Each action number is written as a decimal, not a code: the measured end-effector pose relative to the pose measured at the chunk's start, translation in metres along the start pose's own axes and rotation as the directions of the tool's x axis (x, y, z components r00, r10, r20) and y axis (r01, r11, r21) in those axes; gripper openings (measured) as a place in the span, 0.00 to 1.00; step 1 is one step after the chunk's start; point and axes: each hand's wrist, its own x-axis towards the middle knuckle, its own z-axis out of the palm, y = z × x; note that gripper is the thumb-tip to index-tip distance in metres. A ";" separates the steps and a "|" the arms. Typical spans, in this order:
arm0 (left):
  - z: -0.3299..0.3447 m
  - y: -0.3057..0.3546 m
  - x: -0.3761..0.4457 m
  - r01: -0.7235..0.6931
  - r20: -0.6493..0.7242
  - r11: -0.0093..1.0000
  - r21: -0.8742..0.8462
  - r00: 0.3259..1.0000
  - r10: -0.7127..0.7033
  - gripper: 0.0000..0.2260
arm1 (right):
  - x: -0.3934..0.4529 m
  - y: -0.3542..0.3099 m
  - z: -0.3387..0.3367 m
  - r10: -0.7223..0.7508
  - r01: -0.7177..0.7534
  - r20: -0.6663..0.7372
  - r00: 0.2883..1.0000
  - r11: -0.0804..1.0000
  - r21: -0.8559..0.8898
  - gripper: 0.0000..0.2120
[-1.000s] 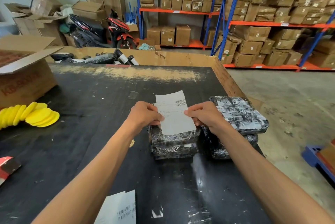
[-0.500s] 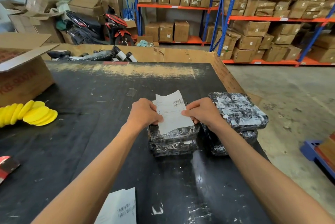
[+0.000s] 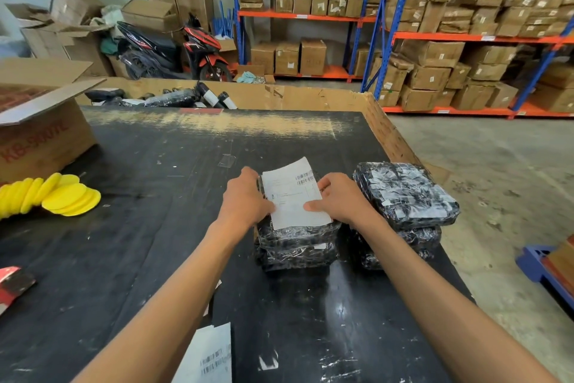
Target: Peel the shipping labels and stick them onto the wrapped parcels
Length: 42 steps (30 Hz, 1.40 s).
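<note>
Shelving (image 3: 450, 38) in blue and orange, packed with brown cartons, fills the far right of the warehouse, and a red and black scooter (image 3: 174, 50) stands among loose boxes by the back wall. Nearer, the black table (image 3: 139, 227) spreads across most of the view, edged at its far and right sides by a cardboard wall (image 3: 310, 97). An open carton (image 3: 40, 131) with red lettering sits at the left edge of the table, and a fanned row of yellow round pads (image 3: 59, 196) lies just beside it. Two stacks of parcels wrapped in black film stand side by side on the right part of the table: the left stack (image 3: 295, 246) directly in front of the person, the right stack (image 3: 407, 193) just beside it. A white shipping label (image 3: 295, 196) lies tilted on top of the left stack. The left hand (image 3: 245, 202) rests on the label's left edge, thumb laid flat on the paper, fingers reaching over the parcel's far side. The right hand (image 3: 338, 199) presses the label's right edge with its thumb and fingers extended, gripping nothing. Another label sheet (image 3: 208, 354) lies at the near edge of the table.
</note>
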 end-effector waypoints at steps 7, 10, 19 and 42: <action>0.002 -0.004 -0.004 -0.165 0.161 0.976 0.139 0.977 0.142 0.31 | -0.006 0.007 0.000 -0.026 0.017 0.054 0.998 0.989 0.150 0.42; -0.004 -0.002 -0.005 -0.156 0.258 0.970 0.184 0.960 0.106 0.40 | -0.005 0.007 0.000 -0.083 0.085 -0.046 0.996 0.995 0.061 0.41; -0.009 0.000 0.007 -0.219 0.341 0.901 0.375 0.936 0.085 0.51 | 0.005 0.014 -0.016 -0.144 0.189 0.310 0.940 0.974 -0.122 0.40; 0.005 -0.033 0.035 -0.161 0.294 0.986 -0.047 0.941 0.167 0.26 | 0.041 0.026 0.021 -0.053 0.080 0.115 0.992 0.965 -0.248 0.27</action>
